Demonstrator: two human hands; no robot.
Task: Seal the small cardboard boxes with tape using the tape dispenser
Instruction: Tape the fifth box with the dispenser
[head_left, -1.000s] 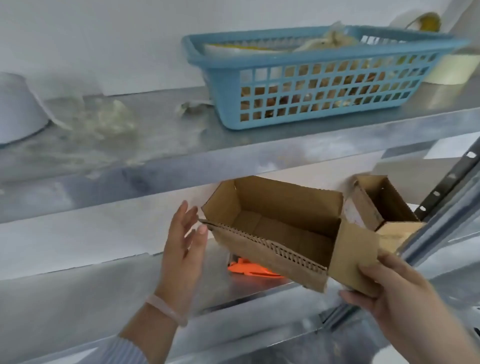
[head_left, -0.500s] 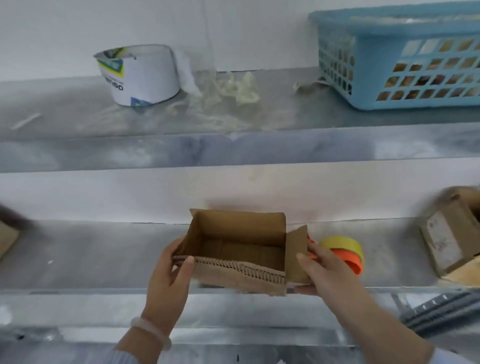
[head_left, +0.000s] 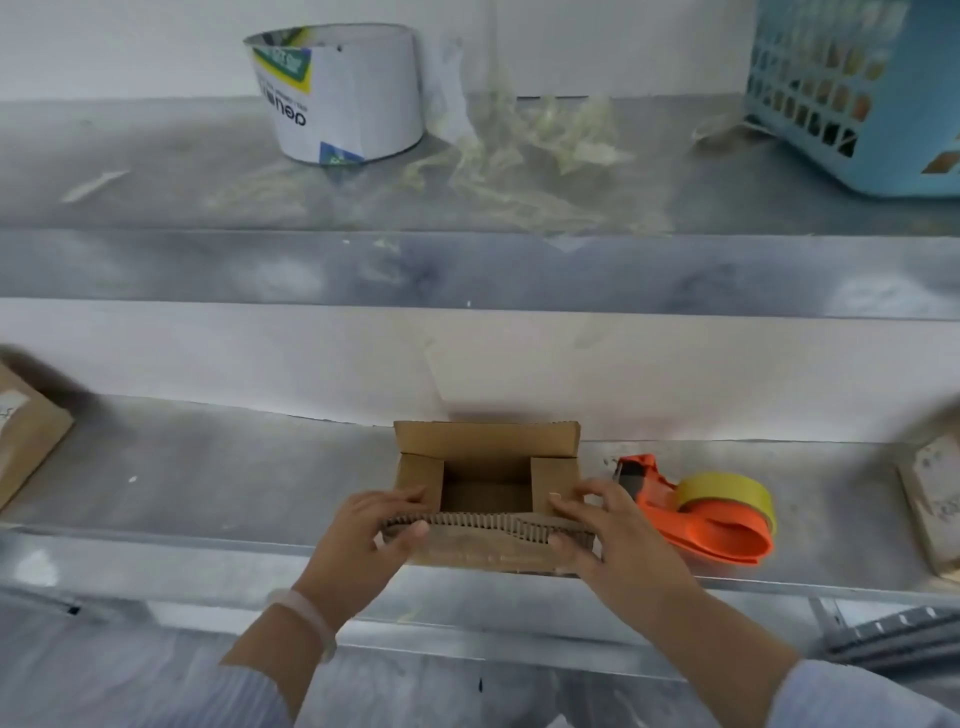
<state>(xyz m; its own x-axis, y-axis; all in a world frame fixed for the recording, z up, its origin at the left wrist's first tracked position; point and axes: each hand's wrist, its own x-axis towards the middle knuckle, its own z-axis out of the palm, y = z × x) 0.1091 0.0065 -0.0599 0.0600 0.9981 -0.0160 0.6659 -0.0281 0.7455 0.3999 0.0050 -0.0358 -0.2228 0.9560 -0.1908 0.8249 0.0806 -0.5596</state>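
— How far along is the sealing?

— Early, by my reading. The small cardboard box (head_left: 485, 439) sits on the shelf (head_left: 208, 483) between the two grips, open at the top. Its two short side flaps (head_left: 418, 475) are folded in, the far flap (head_left: 519, 436) stands up, and the near flap (head_left: 488, 524), the one with the wavy corrugated edge, is not yet down. No tape shows on it.

— And the tape dispenser (head_left: 701, 525)?

— It lies on the shelf just outside the right grip (head_left: 618, 540), and nobody touches it. It is orange, with a yellowish roll (head_left: 727, 493) on it.

— What are the grips doing?

— Both hold the box. The left grip (head_left: 363, 540) has its fingers curled over the left side flap and its thumb against the near flap's edge. The right grip mirrors that at the other end. These are narrow, pinching holds, not wide ones.

— What is left, then?

— I'd judge: fold the near and far flaps shut, take up the dispenser, and run tape along the seam. There are other boxes well out beyond each grip, one (head_left: 26, 431) past the left and one (head_left: 935, 499) past the right. Whether those are taped I cannot tell.
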